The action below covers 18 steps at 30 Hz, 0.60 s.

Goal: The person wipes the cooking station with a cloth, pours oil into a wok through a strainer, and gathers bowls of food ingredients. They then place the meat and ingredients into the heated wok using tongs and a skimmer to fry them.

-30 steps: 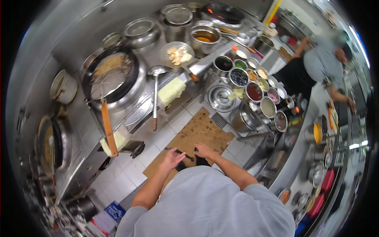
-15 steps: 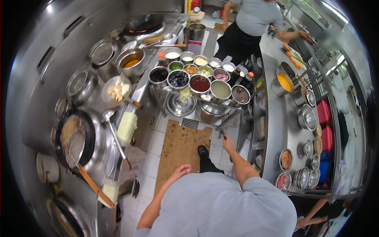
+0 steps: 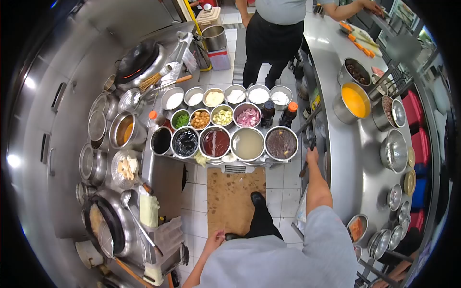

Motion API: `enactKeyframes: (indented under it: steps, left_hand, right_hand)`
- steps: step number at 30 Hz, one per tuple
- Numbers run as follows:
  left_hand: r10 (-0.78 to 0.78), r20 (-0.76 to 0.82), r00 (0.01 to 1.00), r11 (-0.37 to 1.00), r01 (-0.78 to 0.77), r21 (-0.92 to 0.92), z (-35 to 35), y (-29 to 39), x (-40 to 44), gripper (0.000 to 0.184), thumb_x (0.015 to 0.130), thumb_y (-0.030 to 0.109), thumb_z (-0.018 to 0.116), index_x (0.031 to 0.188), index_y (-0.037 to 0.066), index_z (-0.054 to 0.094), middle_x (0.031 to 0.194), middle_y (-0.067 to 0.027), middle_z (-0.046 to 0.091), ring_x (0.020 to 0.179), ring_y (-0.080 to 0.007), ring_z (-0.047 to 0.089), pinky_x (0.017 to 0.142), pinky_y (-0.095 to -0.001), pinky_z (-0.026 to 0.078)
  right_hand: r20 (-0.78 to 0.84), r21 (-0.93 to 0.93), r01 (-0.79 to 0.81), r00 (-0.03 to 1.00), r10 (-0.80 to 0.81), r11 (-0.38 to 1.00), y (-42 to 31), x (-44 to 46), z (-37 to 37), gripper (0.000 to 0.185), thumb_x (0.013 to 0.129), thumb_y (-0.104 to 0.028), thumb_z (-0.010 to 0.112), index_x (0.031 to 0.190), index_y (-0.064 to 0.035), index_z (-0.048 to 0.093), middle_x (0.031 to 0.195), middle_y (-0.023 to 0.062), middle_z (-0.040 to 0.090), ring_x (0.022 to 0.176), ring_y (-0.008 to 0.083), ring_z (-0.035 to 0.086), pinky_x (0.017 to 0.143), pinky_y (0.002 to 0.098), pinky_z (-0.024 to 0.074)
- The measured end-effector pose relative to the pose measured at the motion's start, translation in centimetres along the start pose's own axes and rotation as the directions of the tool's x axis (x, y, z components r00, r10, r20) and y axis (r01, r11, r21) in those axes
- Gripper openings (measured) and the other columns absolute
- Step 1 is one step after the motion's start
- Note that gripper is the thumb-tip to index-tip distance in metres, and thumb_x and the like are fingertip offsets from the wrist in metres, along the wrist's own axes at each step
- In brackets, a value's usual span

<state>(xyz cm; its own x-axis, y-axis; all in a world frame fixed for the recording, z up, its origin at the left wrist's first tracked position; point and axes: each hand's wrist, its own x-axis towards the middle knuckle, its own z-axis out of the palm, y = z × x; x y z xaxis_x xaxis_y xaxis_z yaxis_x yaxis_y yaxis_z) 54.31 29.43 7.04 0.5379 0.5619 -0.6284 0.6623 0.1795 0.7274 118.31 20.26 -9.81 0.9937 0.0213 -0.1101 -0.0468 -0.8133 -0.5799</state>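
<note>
My right hand (image 3: 312, 154) reaches out to the right, against the open side of the steel counter. It is closed around a dark-handled tool (image 3: 311, 140); its far end is hard to make out against the shelf. My left hand (image 3: 214, 241) hangs low in front of my body, fingers loosely bent and apart, holding nothing I can see. Closest to my right hand on the rack is a steel pot of brown sauce (image 3: 282, 143). Beside that stands a pot of cloudy pale liquid (image 3: 247, 144), followed by one of dark red sauce (image 3: 215, 142).
At left, the stove counter carries a wok (image 3: 115, 225), a ladle (image 3: 137, 218) and a folded pale cloth (image 3: 149, 210). A co-worker (image 3: 273, 43) stands beyond the rack. The right counter (image 3: 338, 158) holds a pot of orange liquid (image 3: 353, 102). A brown mat (image 3: 235, 197) covers floor tiles.
I have moved forward, closer to the rack of pots. My right hand, with the dark-handled tool, has gone from over the floor to the right counter's side. My left hand stays low.
</note>
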Motion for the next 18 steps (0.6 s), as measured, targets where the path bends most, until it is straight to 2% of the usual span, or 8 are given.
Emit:
enactKeyframes:
  steps: [2, 4, 5, 7, 12, 15, 17, 18]
  left_hand:
    - [-0.021, 0.004, 1.000, 0.996, 0.020, 0.086, -0.2, 0.0, 0.7, 0.039, 0.089, 0.024, 0.061, 0.122, 0.004, 0.054, 0.108, -0.0145, 0.065, 0.095, -0.0224, 0.064, 0.084, -0.0317, 0.050]
    - [-0.046, 0.004, 0.999, 0.986, 0.045, 0.161, -0.7, -0.5, 0.5, 0.039, 0.088, 0.024, 0.061, 0.121, 0.004, 0.055, 0.107, -0.0153, 0.065, 0.094, -0.0233, 0.065, 0.082, -0.0324, 0.050]
    - [-0.138, -0.031, 0.990, 0.976, 0.141, 0.164, -1.0, -0.6, 0.0, 0.039, 0.088, 0.024, 0.062, 0.120, 0.005, 0.056, 0.106, -0.0155, 0.065, 0.093, -0.0239, 0.065, 0.082, -0.0327, 0.050]
    - [-0.241, -0.071, 0.968, 0.955, 0.250, 0.160, -1.7, -1.9, -1.1, 0.038, 0.087, 0.024, 0.062, 0.119, 0.005, 0.056, 0.105, -0.0157, 0.066, 0.093, -0.0245, 0.066, 0.081, -0.0331, 0.050]
    - [-0.455, -0.189, 0.870, 0.878, 0.474, 0.073, -3.5, -8.1, -4.6, 0.035, 0.086, 0.025, 0.062, 0.116, 0.007, 0.059, 0.097, -0.0149, 0.067, 0.090, -0.0261, 0.066, 0.080, -0.0332, 0.050]
    - [-0.385, -0.217, 0.897, 0.898, 0.418, 0.135, -3.4, -10.5, -6.4, 0.035, 0.086, 0.027, 0.062, 0.115, 0.009, 0.059, 0.094, -0.0137, 0.068, 0.090, -0.0250, 0.066, 0.080, -0.0337, 0.050]
    - [-0.422, -0.206, 0.883, 0.887, 0.449, 0.105, -2.7, -10.5, -6.8, 0.036, 0.087, 0.032, 0.062, 0.115, 0.010, 0.060, 0.100, -0.0135, 0.067, 0.091, -0.0242, 0.065, 0.081, -0.0339, 0.050]
    - [-0.417, -0.203, 0.886, 0.885, 0.447, 0.130, -2.4, -9.7, -6.7, 0.037, 0.088, 0.034, 0.061, 0.116, 0.009, 0.060, 0.103, -0.0131, 0.067, 0.092, -0.0242, 0.065, 0.082, -0.0336, 0.050]
  right_hand:
    - [0.034, 0.187, -0.007, 0.999, 0.001, 0.982, 0.0, 5.2, 3.4, 0.028, 0.089, -0.026, 0.059, 0.105, -0.0038, 0.054, 0.084, 0.0156, 0.063, 0.064, 0.0280, 0.063, 0.056, 0.0386, 0.0500]
    - [-0.107, 0.219, 0.160, 0.985, -0.139, 0.963, 1.0, 10.5, 7.7, 0.025, 0.090, -0.025, 0.058, 0.102, -0.0039, 0.053, 0.076, 0.0094, 0.059, 0.051, 0.0172, 0.056, 0.045, 0.0322, 0.0450]
    - [-0.089, 0.210, 0.153, 0.986, -0.137, 0.966, -0.5, 11.2, 7.2, 0.025, 0.090, -0.025, 0.058, 0.102, -0.0039, 0.053, 0.076, 0.0094, 0.059, 0.051, 0.0172, 0.056, 0.045, 0.0322, 0.0450]
    - [0.124, 0.552, -0.060, 0.992, -0.010, 0.831, -5.6, 11.8, 3.7, 0.024, 0.092, -0.026, 0.057, 0.105, -0.0055, 0.053, 0.081, 0.0077, 0.061, 0.053, 0.0148, 0.057, 0.045, 0.0285, 0.0446]
    - [0.158, 0.628, -0.138, 0.986, 0.048, 0.766, -7.0, 17.7, 5.1, 0.029, 0.091, -0.028, 0.058, 0.110, -0.0058, 0.053, 0.086, 0.0085, 0.060, 0.056, 0.0189, 0.060, 0.048, 0.0308, 0.0486]
    - [0.109, 0.619, -0.217, 0.975, 0.192, 0.754, -3.1, 19.4, 8.0, 0.033, 0.090, -0.025, 0.059, 0.118, -0.0083, 0.050, 0.081, 0.0082, 0.060, 0.057, 0.0187, 0.061, 0.047, 0.0289, 0.0485]
    - [0.356, 0.527, -0.409, 0.902, 0.244, 0.744, -0.9, 17.3, 7.8, 0.062, 0.089, -0.029, 0.061, 0.143, -0.0186, 0.031, 0.112, 0.0080, 0.058, 0.083, 0.0212, 0.064, 0.063, 0.0312, 0.0514]
    - [0.309, 0.622, -0.323, 0.938, 0.155, 0.713, -0.8, 12.2, 6.1, 0.059, 0.088, -0.027, 0.061, 0.139, -0.0133, 0.036, 0.111, 0.0101, 0.059, 0.086, 0.0256, 0.062, 0.069, 0.0358, 0.0532]
